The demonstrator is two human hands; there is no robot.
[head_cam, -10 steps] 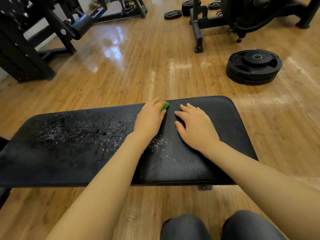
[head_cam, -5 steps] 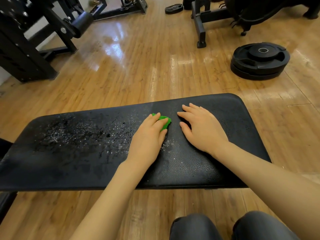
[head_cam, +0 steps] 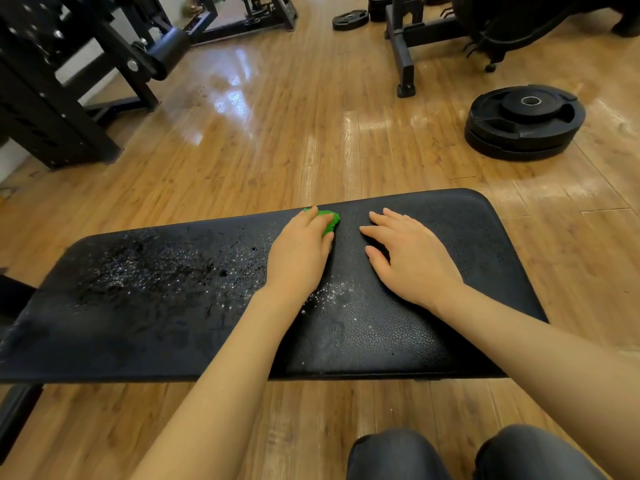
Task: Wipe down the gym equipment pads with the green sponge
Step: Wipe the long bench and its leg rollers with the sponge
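Note:
A long black bench pad [head_cam: 156, 313] lies across the view, with white foam specks and wet patches on its left and middle parts. My left hand [head_cam: 299, 252] covers the green sponge [head_cam: 330, 221] and holds it down near the pad's far edge, fingers curved over it. Only the sponge's right tip shows past the fingers. My right hand [head_cam: 412, 258] rests flat on the pad just right of the sponge, fingers spread and apart from it.
Stacked black weight plates [head_cam: 524, 121] lie on the wooden floor at the far right. A black machine frame [head_cam: 52, 98] stands at the far left and a rack base [head_cam: 403, 57] behind the pad. My knees [head_cam: 398, 455] are below the pad's near edge.
My left hand drew the sponge toward me, then pushed it back out to the pad's far edge. My right hand stayed flat in place.

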